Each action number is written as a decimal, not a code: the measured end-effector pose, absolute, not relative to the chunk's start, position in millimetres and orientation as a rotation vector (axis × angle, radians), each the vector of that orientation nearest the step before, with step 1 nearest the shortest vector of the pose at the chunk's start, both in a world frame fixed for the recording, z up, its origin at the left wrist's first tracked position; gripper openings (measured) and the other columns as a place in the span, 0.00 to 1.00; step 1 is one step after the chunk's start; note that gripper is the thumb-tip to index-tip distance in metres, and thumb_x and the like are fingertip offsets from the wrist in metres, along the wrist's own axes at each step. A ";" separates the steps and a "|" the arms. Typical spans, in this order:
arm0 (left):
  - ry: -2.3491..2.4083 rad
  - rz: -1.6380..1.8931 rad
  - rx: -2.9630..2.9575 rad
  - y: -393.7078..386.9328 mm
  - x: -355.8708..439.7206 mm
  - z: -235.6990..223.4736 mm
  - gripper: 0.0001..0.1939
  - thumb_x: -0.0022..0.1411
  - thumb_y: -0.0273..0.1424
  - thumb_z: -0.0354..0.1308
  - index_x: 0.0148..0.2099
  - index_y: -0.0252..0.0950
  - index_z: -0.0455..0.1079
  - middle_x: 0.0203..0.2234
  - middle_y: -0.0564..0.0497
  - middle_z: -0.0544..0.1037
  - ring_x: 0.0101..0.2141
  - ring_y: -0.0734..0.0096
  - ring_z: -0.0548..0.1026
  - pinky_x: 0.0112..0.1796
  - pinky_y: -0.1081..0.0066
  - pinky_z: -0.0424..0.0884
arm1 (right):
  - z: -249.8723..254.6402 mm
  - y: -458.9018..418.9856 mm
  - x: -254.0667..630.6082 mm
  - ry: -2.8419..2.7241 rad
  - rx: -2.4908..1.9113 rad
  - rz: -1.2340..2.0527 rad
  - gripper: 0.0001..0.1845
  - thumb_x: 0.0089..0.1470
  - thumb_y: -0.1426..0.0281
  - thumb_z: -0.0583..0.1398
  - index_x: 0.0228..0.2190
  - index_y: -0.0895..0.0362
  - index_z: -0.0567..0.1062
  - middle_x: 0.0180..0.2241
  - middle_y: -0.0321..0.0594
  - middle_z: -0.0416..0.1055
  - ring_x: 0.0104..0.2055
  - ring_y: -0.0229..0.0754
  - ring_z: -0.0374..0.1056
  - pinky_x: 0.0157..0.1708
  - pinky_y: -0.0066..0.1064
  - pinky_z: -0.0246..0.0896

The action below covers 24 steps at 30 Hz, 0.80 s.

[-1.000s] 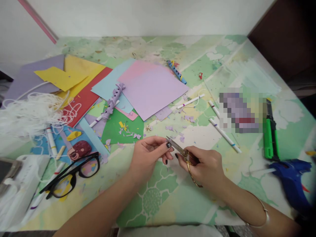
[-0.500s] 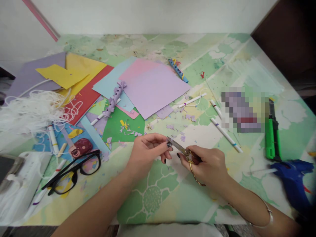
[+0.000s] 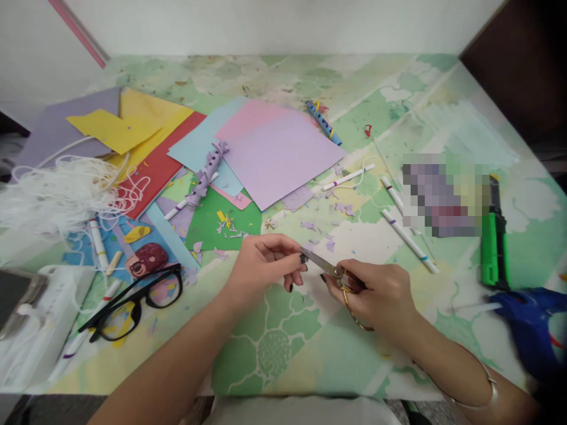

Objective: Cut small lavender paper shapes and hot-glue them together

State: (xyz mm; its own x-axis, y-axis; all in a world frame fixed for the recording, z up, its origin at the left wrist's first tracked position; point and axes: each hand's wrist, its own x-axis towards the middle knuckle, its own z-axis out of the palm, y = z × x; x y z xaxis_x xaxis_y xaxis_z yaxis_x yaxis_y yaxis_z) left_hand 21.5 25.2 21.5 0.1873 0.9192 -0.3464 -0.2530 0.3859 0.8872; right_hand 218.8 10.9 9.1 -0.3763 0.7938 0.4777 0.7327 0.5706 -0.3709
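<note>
My right hand [image 3: 376,295] grips a pair of scissors [image 3: 330,270] by its gold-coloured handles. The blades point up and left and reach my left hand [image 3: 272,262]. The left thumb and fingers are pinched together at the blade tips, and whatever they hold is too small or hidden to name. Just beyond the hands lie purple paper scraps [image 3: 310,225] and a green sheet [image 3: 248,229] with small clippings on it. A purple paper-wrapped tube [image 3: 208,174] with dark holes rests on a white marker [image 3: 175,211] farther left.
Coloured sheets [image 3: 283,153] spread across the back. At left are tangled white string [image 3: 66,195], black-framed glasses [image 3: 137,304] and a white power strip [image 3: 48,330]. On the right lie markers [image 3: 410,242], a green cutter [image 3: 495,248] and a blue glue gun [image 3: 527,319]. A blue tube [image 3: 325,123] lies at the back.
The view has shifted slightly, so the table's things sit a little farther right. Both hands keep nearly the same pose, with the scissor tips still at my left fingers.
</note>
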 end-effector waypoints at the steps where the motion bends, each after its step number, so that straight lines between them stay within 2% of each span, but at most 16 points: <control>1: 1.068 0.946 0.790 25.7 20.8 22.0 0.02 0.49 0.23 0.63 0.28 0.33 0.73 0.16 0.54 0.77 0.15 0.76 0.73 0.12 0.82 0.66 | 8.9 11.2 219.2 -2.195 -1.212 0.121 0.16 0.50 0.69 0.62 0.16 0.57 0.65 0.11 0.26 0.56 0.14 0.27 0.54 0.16 0.21 0.47; 6: 1.113 0.869 0.808 28.0 17.3 25.7 0.03 0.46 0.23 0.63 0.26 0.32 0.72 0.15 0.53 0.77 0.14 0.75 0.73 0.11 0.82 0.64 | 9.3 13.0 221.5 -2.240 -1.194 0.087 0.17 0.51 0.69 0.61 0.15 0.57 0.64 0.11 0.26 0.56 0.13 0.27 0.53 0.16 0.22 0.46; 13: 1.124 0.796 0.853 31.8 13.6 28.0 0.03 0.46 0.21 0.63 0.25 0.32 0.75 0.14 0.52 0.76 0.14 0.75 0.73 0.11 0.81 0.64 | 8.6 14.5 230.1 -2.321 -1.168 0.081 0.13 0.53 0.68 0.60 0.19 0.56 0.69 0.11 0.27 0.61 0.14 0.30 0.55 0.16 0.25 0.48; 24: 1.150 0.687 0.888 35.2 10.3 27.8 0.02 0.46 0.22 0.63 0.24 0.31 0.74 0.14 0.52 0.76 0.14 0.77 0.73 0.13 0.82 0.66 | 5.7 15.5 237.4 -2.404 -1.170 0.028 0.12 0.51 0.69 0.62 0.20 0.55 0.68 0.12 0.28 0.60 0.15 0.31 0.54 0.17 0.28 0.43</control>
State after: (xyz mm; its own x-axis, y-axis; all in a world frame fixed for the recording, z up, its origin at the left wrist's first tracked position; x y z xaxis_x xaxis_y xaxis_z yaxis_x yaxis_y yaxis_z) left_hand 10.3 35.2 27.8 0.2804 0.8368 -0.4703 -0.0170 0.4942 0.8692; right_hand 237.4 15.5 5.7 -0.5301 0.7495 0.3966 0.7399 0.6373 -0.2154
